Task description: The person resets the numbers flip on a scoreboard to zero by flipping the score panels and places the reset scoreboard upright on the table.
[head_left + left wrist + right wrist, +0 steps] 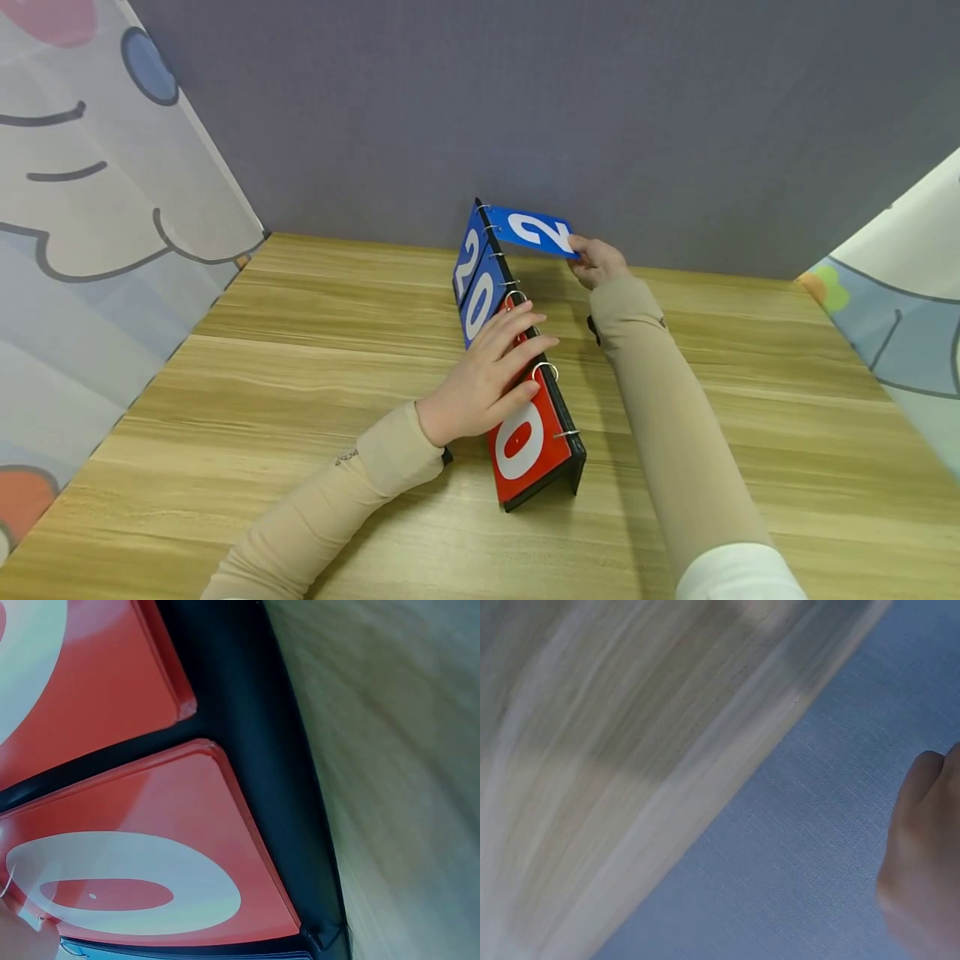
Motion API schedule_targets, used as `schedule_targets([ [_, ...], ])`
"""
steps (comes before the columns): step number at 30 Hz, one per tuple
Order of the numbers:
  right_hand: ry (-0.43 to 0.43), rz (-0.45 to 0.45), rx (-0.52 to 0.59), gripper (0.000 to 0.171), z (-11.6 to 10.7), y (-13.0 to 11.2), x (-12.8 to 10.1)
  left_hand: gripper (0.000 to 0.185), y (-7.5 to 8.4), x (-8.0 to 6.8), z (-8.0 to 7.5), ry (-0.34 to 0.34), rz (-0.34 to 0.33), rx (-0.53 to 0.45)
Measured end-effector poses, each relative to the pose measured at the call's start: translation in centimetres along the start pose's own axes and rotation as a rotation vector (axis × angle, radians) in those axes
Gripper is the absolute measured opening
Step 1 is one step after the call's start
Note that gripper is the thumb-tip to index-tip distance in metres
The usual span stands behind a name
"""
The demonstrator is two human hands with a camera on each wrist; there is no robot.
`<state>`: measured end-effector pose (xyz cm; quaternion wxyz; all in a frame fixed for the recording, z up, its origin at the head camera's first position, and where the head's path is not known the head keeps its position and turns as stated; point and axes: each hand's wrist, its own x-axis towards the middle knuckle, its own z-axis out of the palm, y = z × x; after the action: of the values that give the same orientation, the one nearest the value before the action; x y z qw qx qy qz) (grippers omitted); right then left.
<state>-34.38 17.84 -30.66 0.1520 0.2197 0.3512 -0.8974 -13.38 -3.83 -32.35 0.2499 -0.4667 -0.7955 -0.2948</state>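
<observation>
A flip scoreboard [566, 417] with a black tent-shaped stand is set on the table, blue number cards at its far end and red ones nearer. My right hand [600, 262] pinches the free edge of a blue card [528, 229] marked 2, lifted over the ridge to the right and still on its rings. Across the red cards [517, 442] rests my left hand [487, 375], fingers extended over the ridge. Its fingers partly cover one red card. In the left wrist view, a red card [150, 802] shows a white 0. The right wrist view shows only part of the right hand [926, 862].
The wood-grain table [300, 350] extends on both sides of the scoreboard. A grey panel [525, 108] rises along the table's back edge. Cartoon-printed sheets [97, 208] stand at the left and right sides.
</observation>
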Motion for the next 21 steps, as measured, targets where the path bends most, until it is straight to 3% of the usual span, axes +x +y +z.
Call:
schedule_targets([
  [3,0.03,-0.06,-0.156,0.044,0.1,0.4,-0.1,0.059,0.0,0.0,0.0,0.0,0.0,0.0],
  [5,0.116,-0.124,-0.301,0.045,1.1,1.2,-1.9,0.059,0.0,0.0,0.1,0.002,-0.001,0.002],
  [10,0.194,-0.258,-0.521,0.044,2.0,2.3,-3.5,0.06,0.0,-0.1,0.0,0.008,0.0,0.005],
  [13,0.217,-0.317,-0.568,0.042,2.2,2.6,-3.9,0.059,0.0,-0.1,0.0,0.013,0.0,0.004],
  [21,0.219,-0.344,-0.57,0.033,2.3,2.4,-4.1,0.06,-0.1,-0.1,0.0,0.006,-0.009,0.001],
])
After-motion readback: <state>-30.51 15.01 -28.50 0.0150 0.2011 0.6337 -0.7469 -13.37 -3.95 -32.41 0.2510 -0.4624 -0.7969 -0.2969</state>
